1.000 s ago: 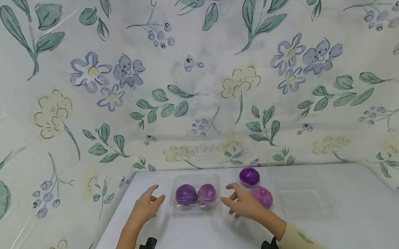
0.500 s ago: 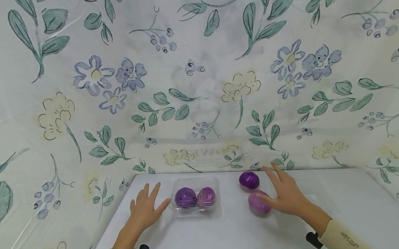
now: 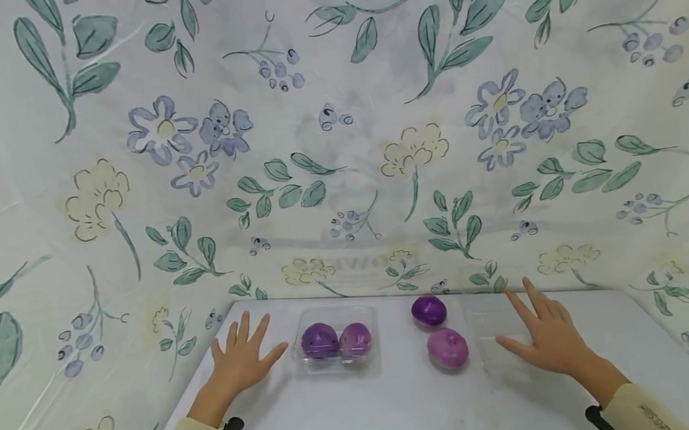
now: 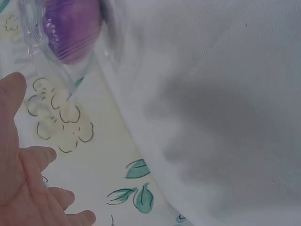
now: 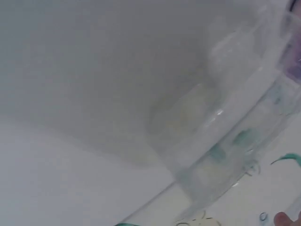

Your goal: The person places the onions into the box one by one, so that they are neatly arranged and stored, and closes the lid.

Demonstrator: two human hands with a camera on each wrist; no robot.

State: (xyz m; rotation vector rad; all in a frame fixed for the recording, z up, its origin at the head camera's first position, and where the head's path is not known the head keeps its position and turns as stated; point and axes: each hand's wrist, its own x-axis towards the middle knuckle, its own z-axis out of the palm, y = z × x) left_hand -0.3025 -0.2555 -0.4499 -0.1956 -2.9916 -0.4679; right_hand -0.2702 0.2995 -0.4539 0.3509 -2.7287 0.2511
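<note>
In the head view, a clear plastic clamshell box [image 3: 338, 366] stands left of centre with its lid down over two round purple, onion-like pieces, one darker [image 3: 320, 340] and one pinker [image 3: 354, 341]. My left hand [image 3: 236, 359] is beside the box's left side, fingers spread, holding nothing. Right of the box lie a dark purple, onion-like piece [image 3: 429, 311] and a pinkish one with a small nub [image 3: 447, 349]. Over a second clear plastic box [image 3: 488, 346], spread out flat, is my right hand [image 3: 549, 335], fingers straight. Whether it touches that box I cannot tell.
The white table [image 3: 394, 411] has its far edge close against a floral-print cloth [image 3: 340, 174], which also rises at both sides. In the right wrist view, the second clear box [image 5: 211, 108] lies near the table edge.
My right hand has moved right, away from the pinkish purple piece, and now spreads over the second box. My left hand has drawn slightly left from the closed box and opened wider.
</note>
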